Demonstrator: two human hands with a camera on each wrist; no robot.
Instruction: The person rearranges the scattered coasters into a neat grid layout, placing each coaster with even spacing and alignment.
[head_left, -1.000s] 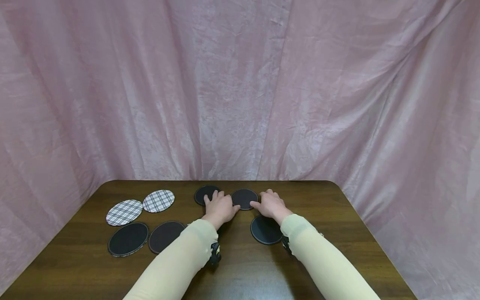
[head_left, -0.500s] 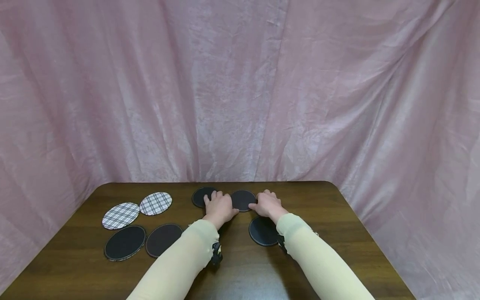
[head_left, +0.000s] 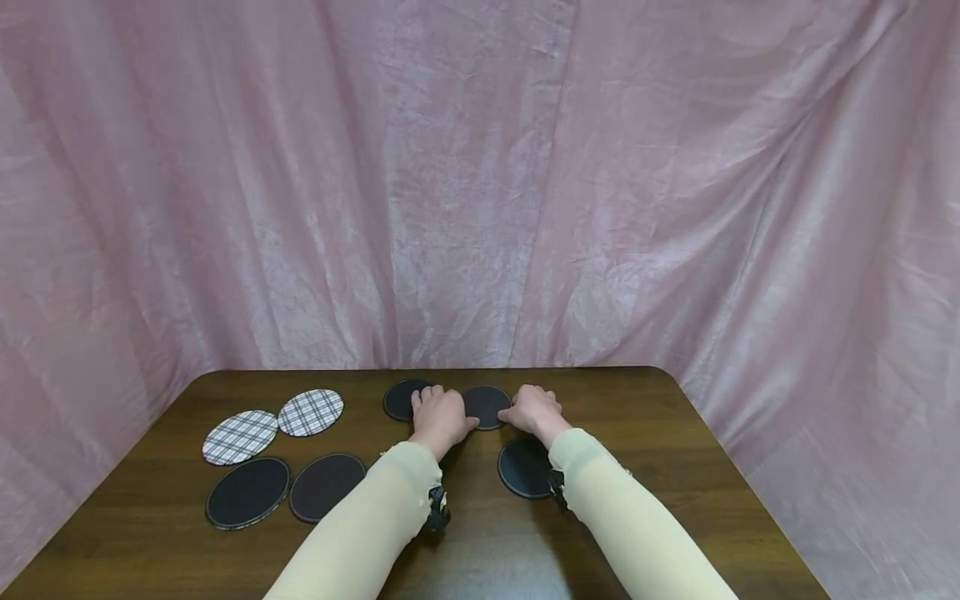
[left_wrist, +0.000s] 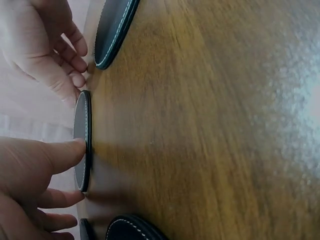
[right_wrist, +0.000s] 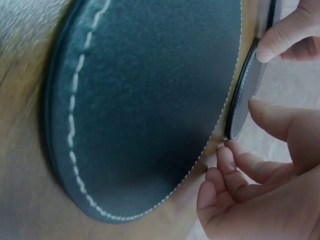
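A dark round coaster [head_left: 486, 405] with pale edge stitching lies at the far middle of the table, between both hands. My left hand [head_left: 441, 418] pinches its left edge; in the left wrist view, the thumb rests on top and a finger is at the rim of the coaster [left_wrist: 82, 120]. From the other side my right hand [head_left: 534, 408] grips the right edge, thumb on the face and curled fingers at the rim of the coaster [right_wrist: 244, 107] in the right wrist view. Another dark coaster [head_left: 522, 468] lies just nearer, by the right wrist.
Beyond the left hand lies a dark coaster [head_left: 400, 400], partly covered. Two plaid coasters [head_left: 240, 437] and two dark coasters [head_left: 247, 493] lie at the table's left, one partly behind the left sleeve. A pink curtain [head_left: 480, 183] hangs behind the wooden table [head_left: 645, 400].
The fingers of both hands have curled in towards the middle coaster's edges, the right hand shifting slightly left. The head view has tilted a little; the coasters keep their places.
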